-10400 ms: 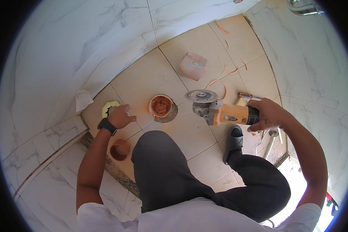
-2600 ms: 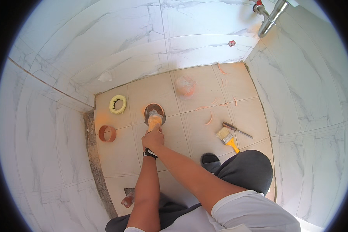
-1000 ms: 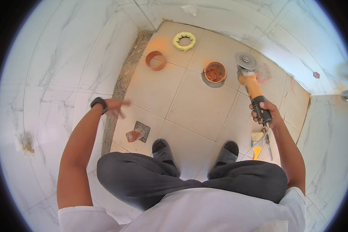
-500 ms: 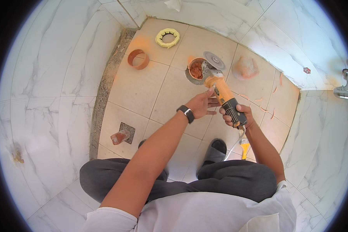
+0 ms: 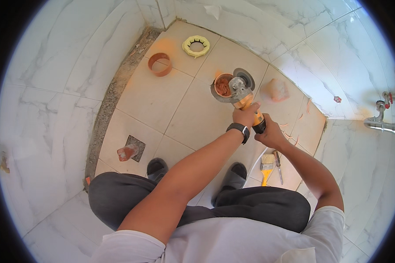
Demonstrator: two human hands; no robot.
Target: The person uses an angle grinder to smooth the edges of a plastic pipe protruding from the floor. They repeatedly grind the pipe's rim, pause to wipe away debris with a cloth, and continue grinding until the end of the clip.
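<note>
An orange angle grinder [image 5: 243, 101] is held in both hands above the tiled floor. My left hand [image 5: 246, 115] is wrapped round the front of its body, behind the metal head. My right hand [image 5: 270, 133] grips the black rear end. The grinder's grey disc [image 5: 245, 79] stands at the right side of an orange pipe opening [image 5: 223, 84] set in the floor; whether the two touch I cannot tell. Crumpled reddish material fills the opening, and a dark, rough hole edge shows round it.
A cut orange pipe ring [image 5: 160, 65] and a pale yellow ring [image 5: 196, 46] lie at the far left. A capped pipe stub [image 5: 127, 152] rises nearer. At right are a dusty bag-like lump [image 5: 274, 90], orange shavings, a paintbrush [image 5: 267, 166], a screwdriver-like tool [image 5: 278, 167] and metal wall pipework [image 5: 378, 123].
My left hand has gone from open beside the grinder to closed round its body. The disc has tilted and shifted slightly, and the view has turned a little.
</note>
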